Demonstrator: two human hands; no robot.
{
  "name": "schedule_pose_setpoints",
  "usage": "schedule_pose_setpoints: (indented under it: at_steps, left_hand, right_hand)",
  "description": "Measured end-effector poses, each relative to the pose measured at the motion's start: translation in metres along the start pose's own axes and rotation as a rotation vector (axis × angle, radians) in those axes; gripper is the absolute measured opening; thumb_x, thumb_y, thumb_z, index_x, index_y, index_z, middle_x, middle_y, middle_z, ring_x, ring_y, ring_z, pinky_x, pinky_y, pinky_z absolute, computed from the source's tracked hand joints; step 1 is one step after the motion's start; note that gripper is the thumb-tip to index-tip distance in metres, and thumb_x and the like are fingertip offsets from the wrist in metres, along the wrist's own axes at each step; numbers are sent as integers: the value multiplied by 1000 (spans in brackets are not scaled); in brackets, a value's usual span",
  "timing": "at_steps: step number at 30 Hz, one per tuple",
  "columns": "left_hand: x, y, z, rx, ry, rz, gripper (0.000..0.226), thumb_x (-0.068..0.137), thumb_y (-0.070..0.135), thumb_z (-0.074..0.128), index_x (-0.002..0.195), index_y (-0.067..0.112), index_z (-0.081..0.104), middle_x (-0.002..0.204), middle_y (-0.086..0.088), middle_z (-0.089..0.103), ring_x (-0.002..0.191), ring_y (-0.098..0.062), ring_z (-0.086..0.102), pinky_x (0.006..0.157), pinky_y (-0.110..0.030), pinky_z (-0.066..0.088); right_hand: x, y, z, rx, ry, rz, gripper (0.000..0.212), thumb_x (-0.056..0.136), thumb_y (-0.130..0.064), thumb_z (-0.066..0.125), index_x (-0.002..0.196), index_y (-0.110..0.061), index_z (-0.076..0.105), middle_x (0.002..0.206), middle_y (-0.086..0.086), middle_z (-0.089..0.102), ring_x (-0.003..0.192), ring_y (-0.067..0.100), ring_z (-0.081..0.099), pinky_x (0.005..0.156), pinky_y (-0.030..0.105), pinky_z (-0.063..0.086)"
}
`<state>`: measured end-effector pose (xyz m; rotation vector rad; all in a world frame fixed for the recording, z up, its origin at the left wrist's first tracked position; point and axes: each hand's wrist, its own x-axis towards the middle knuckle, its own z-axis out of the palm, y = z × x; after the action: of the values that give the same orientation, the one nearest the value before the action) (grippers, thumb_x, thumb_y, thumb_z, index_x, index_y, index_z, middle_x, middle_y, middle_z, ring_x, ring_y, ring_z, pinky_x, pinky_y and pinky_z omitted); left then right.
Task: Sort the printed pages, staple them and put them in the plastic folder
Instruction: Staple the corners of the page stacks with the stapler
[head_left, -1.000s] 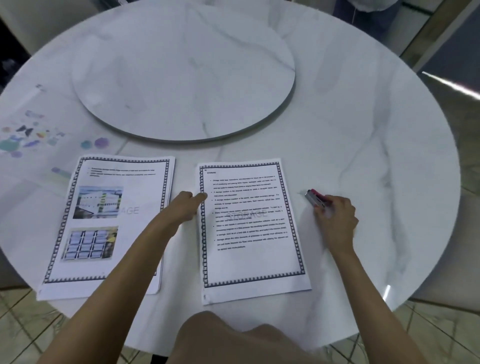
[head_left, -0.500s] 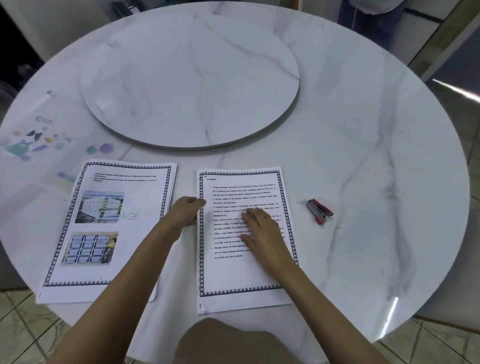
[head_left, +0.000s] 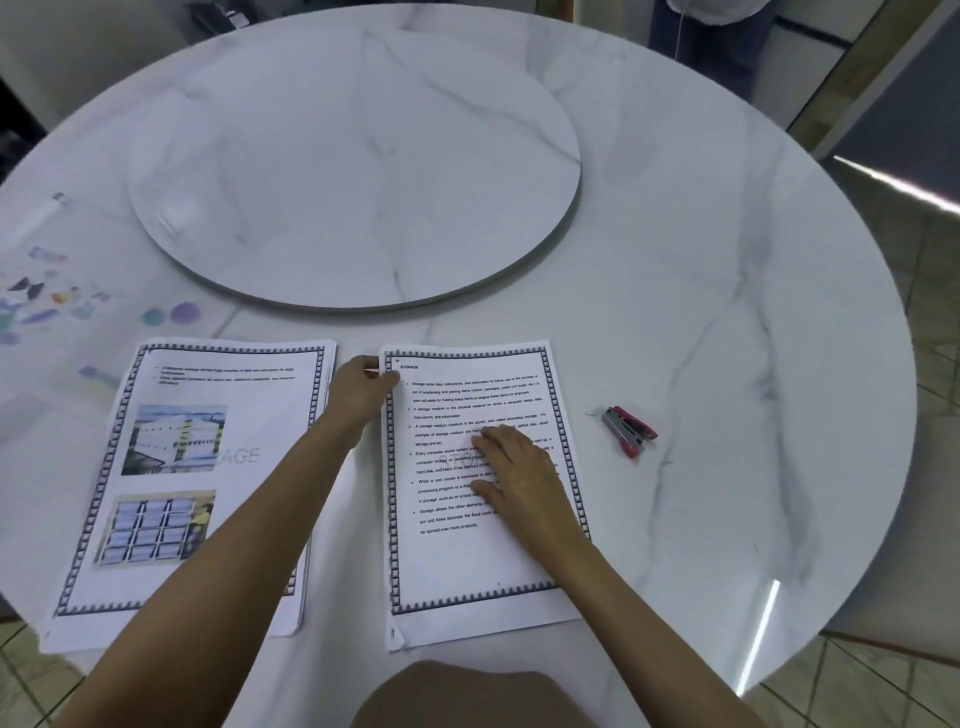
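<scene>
A round white marble counter (head_left: 727, 260) fills nearly the whole view, with tiled floor showing past its right and lower edges. A raised round disc (head_left: 363, 156) of the same marble sits on the far middle of it. At the far edge, part of a person (head_left: 711, 47) in dark trousers stands behind the counter.

On the left side lies a clear plastic folder (head_left: 47, 312) printed with small coloured shapes, flat on the counter and just beyond the papers.

Two sets of printed pages lie side by side at the near edge, apart from each other. The picture pages (head_left: 171, 467), a stack with a patterned border and two photographs on the top sheet, are on the left. The left forearm crosses their lower right corner. The text pages (head_left: 467, 561), with the same border and the heading STORAGE, are on the right.

The left hand (head_left: 361, 389) is curled at the upper left corner of the text pages, with the thumb on the border, pinching that corner. The right hand (head_left: 519, 467) lies flat on the middle of the text pages, fingers spread and pressing down.

A small red and grey stapler (head_left: 629, 430) lies on the bare counter right of the text pages, untouched by either hand.
</scene>
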<state>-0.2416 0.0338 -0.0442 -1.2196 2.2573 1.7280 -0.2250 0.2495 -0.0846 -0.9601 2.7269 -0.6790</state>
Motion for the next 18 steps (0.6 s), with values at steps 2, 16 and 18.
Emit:
schedule_pose_setpoints:
  at_steps: [2, 16, 18]
  left_hand:
    - [4, 0, 0, 3, 44, 25, 25, 88, 11, 58, 112, 5, 60, 103, -9, 62, 95, -24, 58, 92, -38, 47]
    - [-13, -21, -3, -31, 143, 190, 15, 87, 10, 60, 102, 7, 63, 88, -4, 60, 71, -14, 54, 54, -8, 45]
    - [-16, -27, -5, -50, 144, 183, 17, 87, 10, 60, 103, 5, 62, 90, -6, 60, 71, -16, 54, 56, -13, 47]
  right_hand:
    - [0, -1, -1, -21, 13, -9, 48, 75, -25, 65, 120, -10, 57, 124, 6, 59, 119, 25, 54, 96, 41, 44]
    - [1, -4, -25, -69, 19, -20, 47, 78, -10, 68, 123, -5, 55, 128, 14, 54, 120, 28, 52, 96, 41, 42]
    - [0, 9, -36, -94, 99, 21, 45, 74, -8, 71, 116, -3, 59, 117, 17, 60, 107, 33, 59, 87, 44, 48]
